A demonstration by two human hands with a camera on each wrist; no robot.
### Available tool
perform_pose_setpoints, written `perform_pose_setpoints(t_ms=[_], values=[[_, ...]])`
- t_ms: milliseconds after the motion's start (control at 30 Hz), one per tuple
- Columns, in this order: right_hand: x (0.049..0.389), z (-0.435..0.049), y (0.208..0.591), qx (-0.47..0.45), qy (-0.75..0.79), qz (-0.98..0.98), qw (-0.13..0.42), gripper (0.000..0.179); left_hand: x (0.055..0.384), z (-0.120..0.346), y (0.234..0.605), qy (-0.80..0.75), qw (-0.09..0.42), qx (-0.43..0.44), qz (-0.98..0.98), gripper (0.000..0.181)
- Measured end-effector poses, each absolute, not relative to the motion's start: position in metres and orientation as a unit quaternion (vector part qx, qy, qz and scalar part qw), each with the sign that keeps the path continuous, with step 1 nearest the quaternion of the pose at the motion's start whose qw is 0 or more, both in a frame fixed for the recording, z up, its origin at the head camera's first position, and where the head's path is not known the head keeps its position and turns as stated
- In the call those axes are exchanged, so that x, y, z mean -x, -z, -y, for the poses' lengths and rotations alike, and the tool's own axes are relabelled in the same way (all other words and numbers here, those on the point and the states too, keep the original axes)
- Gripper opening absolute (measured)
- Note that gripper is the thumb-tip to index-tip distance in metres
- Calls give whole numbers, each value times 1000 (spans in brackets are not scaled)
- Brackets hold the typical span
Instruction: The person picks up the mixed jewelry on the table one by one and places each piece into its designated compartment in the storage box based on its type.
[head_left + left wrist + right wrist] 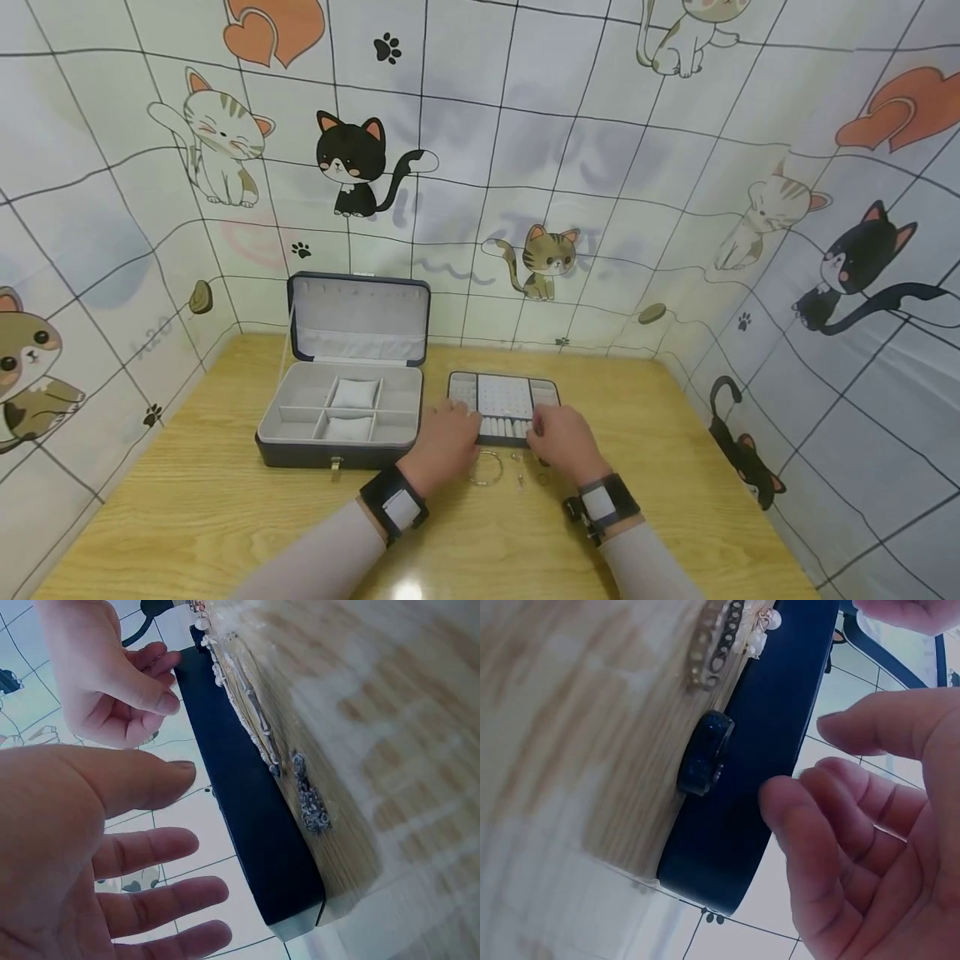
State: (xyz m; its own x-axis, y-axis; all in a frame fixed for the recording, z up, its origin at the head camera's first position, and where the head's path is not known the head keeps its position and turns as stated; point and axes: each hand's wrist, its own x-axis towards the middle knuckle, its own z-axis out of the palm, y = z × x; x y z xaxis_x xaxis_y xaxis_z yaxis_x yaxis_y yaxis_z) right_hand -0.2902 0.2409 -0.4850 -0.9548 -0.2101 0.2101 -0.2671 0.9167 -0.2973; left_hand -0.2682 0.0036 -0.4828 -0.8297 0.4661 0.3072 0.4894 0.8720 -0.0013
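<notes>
A shallow jewelry tray (504, 396) with dark sides and light compartments lies on the table. My left hand (447, 437) is at its left end, fingers extended and thumb apart; nothing shows in its grasp in the left wrist view. Over the tray's right front corner is my right hand (564, 437), its fingers loosely bent and the thumb (855, 727) apart from them, with no object visible between. Before the tray lie a bracelet (487, 468), small pearl earrings (520, 479), a patterned ring (718, 645) and a dark ring (705, 754). A silvery, beaded-looking piece (309, 799) lies near the bracelet.
Left of the tray stands an opened jewelry box (337, 454) with its lid (360, 321) raised, two white cushions (354, 394) inside and a clasp (336, 463) in front. Cat-print fabric (465, 167) hangs behind and beside the wooden table (187, 500).
</notes>
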Motion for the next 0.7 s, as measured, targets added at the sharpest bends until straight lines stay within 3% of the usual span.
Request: perform_pose_setpoints(t_ms=[300,700], values=[[291,-242,480,-127,-156,978,52,23,275,-6,483,51,131,260,955,8],[290,-243,472,-111,-110,987,-33,28,284,-7,486,54,129,264,954,10]])
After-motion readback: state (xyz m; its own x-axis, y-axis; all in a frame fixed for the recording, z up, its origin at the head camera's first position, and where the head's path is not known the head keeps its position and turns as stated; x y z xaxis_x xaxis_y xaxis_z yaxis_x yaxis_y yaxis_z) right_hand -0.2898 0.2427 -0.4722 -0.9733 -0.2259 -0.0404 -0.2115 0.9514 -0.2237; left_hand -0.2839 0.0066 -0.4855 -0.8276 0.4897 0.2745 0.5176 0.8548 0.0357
